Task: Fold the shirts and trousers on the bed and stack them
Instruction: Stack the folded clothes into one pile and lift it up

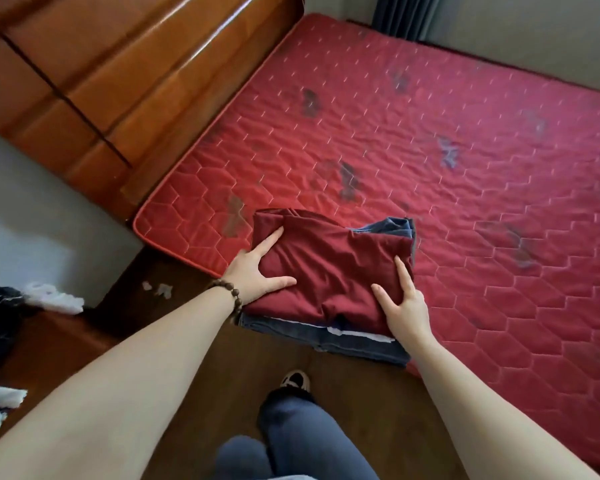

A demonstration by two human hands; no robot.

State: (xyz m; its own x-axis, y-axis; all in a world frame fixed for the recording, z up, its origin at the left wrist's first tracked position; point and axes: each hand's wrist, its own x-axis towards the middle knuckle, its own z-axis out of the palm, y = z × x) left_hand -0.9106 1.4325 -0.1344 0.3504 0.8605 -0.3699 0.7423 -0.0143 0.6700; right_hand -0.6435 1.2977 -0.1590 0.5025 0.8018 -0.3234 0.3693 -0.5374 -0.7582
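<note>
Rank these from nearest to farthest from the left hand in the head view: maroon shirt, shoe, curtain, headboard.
1. Maroon shirt: top of the stack, under the left hand.
2. Shoe: on the floor below the stack.
3. Headboard: upper left, beside the mattress.
4. Curtain: top edge, beyond the mattress's far corner.

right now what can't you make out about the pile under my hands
- How many garments sit under the dark red garment: head view, it covers the stack, only denim edges and a white strip show.
- Which are shirts or trousers: folds hide their shapes.
- Left hand and right hand palms: pressed flat against cloth.
- White scraps on the floor: blurred, near the left edge.
</note>
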